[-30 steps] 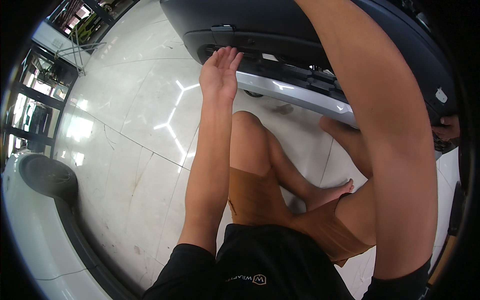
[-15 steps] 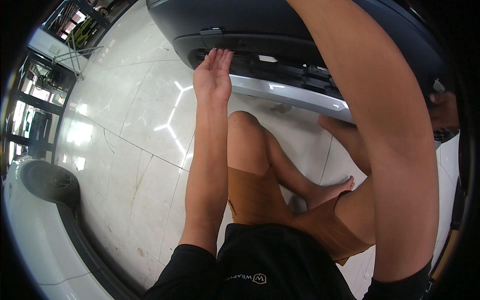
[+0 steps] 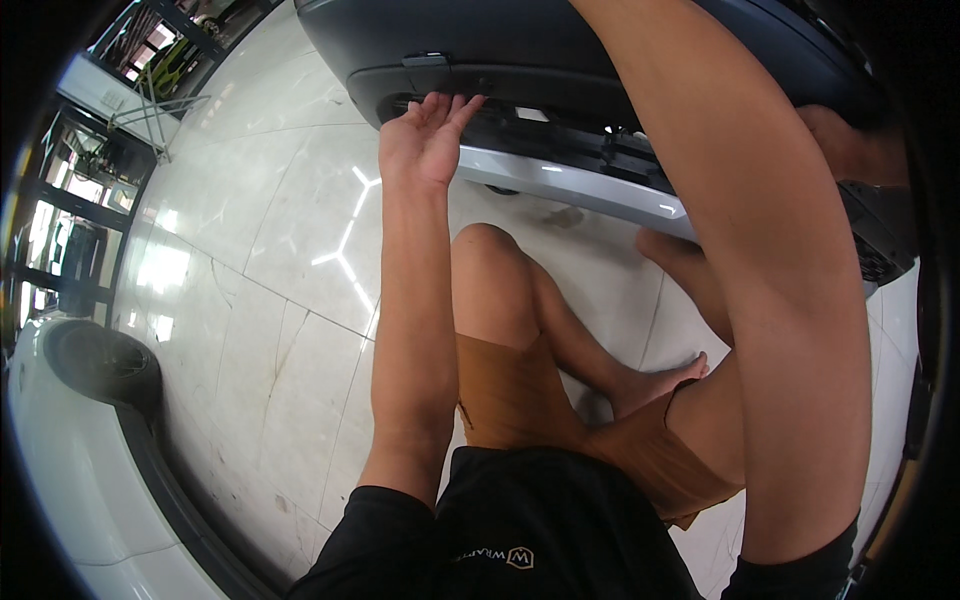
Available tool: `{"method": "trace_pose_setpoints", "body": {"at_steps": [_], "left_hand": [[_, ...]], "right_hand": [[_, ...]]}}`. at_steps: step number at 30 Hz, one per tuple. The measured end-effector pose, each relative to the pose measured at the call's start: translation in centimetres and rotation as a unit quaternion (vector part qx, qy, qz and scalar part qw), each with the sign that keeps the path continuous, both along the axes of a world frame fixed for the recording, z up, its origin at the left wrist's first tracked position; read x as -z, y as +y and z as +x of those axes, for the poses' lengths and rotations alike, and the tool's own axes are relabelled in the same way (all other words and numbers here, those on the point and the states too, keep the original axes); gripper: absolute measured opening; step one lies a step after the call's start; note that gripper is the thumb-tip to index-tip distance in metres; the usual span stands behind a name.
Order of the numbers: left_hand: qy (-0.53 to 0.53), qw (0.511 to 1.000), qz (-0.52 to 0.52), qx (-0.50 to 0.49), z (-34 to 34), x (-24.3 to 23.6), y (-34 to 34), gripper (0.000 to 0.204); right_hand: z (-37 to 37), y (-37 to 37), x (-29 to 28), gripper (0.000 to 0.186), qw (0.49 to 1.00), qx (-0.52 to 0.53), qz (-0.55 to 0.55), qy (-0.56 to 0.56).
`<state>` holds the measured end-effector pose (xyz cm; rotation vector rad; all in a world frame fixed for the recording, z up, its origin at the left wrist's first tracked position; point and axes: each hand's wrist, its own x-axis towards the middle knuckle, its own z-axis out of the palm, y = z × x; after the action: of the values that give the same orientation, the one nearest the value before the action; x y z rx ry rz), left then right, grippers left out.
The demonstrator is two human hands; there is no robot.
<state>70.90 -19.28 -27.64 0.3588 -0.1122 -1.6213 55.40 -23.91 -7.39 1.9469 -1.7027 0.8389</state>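
Observation:
A large dark grey vehicle bumper [image 3: 530, 40], with a silver lower strip [image 3: 553, 185], a recessed grille and a small flap on its face, spans the upper part of the head view. My left hand [image 3: 422, 135] is palm up, fingers apart and slightly bent, their tips at the edge of the grille recess near the flap; it holds nothing that I can see. My right forearm and upper arm rise along the right side and out past the top edge, so my right hand is hidden from view.
Another person's hand [image 3: 850, 150] touches the bumper's right end. I sit barefoot on glossy floor tiles [image 3: 250, 220], legs bent beneath the bumper. A pale car body part [image 3: 70, 470] with dark trim lies at lower left; a metal stand [image 3: 160, 130] and glazed frames line the upper left.
My left hand has moved slightly leftward and its fingers have spread a little. The bumper appears higher and further left. The other person's hand has moved up along the bumper's right end.

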Motion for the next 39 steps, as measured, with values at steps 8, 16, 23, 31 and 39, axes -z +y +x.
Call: {"method": "trace_pose_setpoints", "body": {"at_steps": [8,16,23,31,39], "left_hand": [[-0.007,0.992,0.116,-0.050,-1.1,2.4,-3.9,0.029],[-0.043,0.987,0.136,-0.068,-1.1,1.5,-6.0,0.026],[-0.088,0.991,0.091,-0.033,-2.9,-1.5,-4.9,0.024],[-0.120,0.988,0.014,-0.096,-2.3,2.1,-3.6,0.028],[-0.684,0.608,-0.177,-0.363,0.7,1.4,-5.9,0.035]], "right_hand": [[0.1,0.0,0.8,0.076,1.000,-0.006,-0.003,0.002],[-0.2,-1.2,0.4,0.075,0.999,-0.023,-0.014,0.019],[-1.8,0.1,-0.9,0.074,1.000,-0.001,0.020,0.008],[-0.5,-0.9,-0.3,0.074,1.000,-0.025,0.003,0.006],[-1.8,-0.8,0.3,0.074,1.000,-0.030,-0.005,0.000]]}}
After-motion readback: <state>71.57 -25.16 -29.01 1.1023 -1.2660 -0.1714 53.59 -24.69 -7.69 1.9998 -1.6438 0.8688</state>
